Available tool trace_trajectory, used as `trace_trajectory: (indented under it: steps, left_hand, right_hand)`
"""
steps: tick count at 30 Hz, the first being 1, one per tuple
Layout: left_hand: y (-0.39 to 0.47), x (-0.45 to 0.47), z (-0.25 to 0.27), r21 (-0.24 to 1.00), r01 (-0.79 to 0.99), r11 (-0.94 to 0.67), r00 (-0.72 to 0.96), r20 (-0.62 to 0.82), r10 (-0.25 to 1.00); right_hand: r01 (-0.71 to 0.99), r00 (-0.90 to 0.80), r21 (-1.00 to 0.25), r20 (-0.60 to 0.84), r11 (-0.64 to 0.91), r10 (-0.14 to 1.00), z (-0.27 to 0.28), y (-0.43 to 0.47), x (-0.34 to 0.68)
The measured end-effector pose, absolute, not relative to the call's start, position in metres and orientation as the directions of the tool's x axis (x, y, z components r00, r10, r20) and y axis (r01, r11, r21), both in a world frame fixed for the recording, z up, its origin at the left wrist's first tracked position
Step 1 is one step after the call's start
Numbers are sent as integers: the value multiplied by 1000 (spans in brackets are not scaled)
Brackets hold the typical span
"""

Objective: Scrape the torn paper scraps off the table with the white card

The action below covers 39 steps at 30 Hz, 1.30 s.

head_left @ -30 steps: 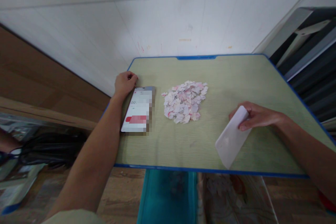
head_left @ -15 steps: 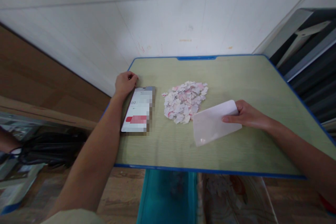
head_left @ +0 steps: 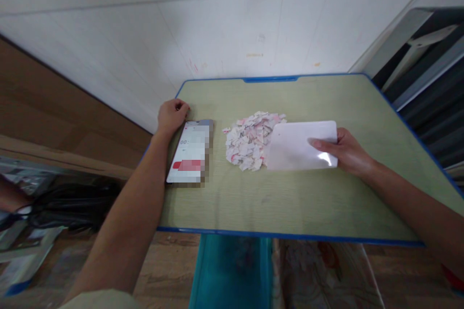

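Note:
My right hand [head_left: 350, 150] grips a white plastic scraper [head_left: 302, 147], a flat rectangular sheet with rounded corners, thumb on top. The scraper's left edge reaches over the right side of a heap of small torn paper scraps [head_left: 250, 142], white with some pink, and hides part of it. My left hand [head_left: 173, 113] rests at the table's left edge, fingers curled in loosely; I see nothing inside them. Just below that hand lies a smartphone [head_left: 188, 152], screen up, showing a timer-like display with a red bar; its right side is blurred out.
The pale green table [head_left: 308, 207] has a blue rim and stands against a white wall [head_left: 224, 29]. Under its front edge are a teal bin [head_left: 232, 275] and a clear bag [head_left: 326, 275] with scraps. Brown cardboard [head_left: 65, 96] stands left, a dark folded frame [head_left: 431, 72] right.
My right hand has moved slightly up and turned the scraper from slanting to nearly level, bringing it over the heap's right side. My left hand and the phone stay in place.

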<state>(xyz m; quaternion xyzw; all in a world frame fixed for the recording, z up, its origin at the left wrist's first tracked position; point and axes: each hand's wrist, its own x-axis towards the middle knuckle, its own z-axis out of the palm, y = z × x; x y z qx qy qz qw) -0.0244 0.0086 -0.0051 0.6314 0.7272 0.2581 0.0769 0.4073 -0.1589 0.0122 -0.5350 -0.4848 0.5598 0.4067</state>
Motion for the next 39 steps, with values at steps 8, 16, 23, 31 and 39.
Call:
trace_trajectory:
  steps: [8,16,23,31,39]
  left_hand:
    - [8,-22,-4,484,873,66,-194,219,956]
    - [8,-23,-4,470,882,40,-173,244,954]
    - [7,-21,-3,470,880,69,-194,224,955]
    - [8,-23,-5,483,875,39,-176,242,954]
    - [10,-25,-7,479,877,44,-180,241,954]
  right_hand:
    - [117,18,-979,-166,-167,986,8,-153,417]
    - [134,25,-977,-166,-168,986,8,-153,418]
    - [118,33,-980,-155,-157,987,13,-152,420]
    - [157,-21,-973,-176,-170,984,15,-151,422]
    - [193,-160,-966,-201,-169,966,19,-153,427]
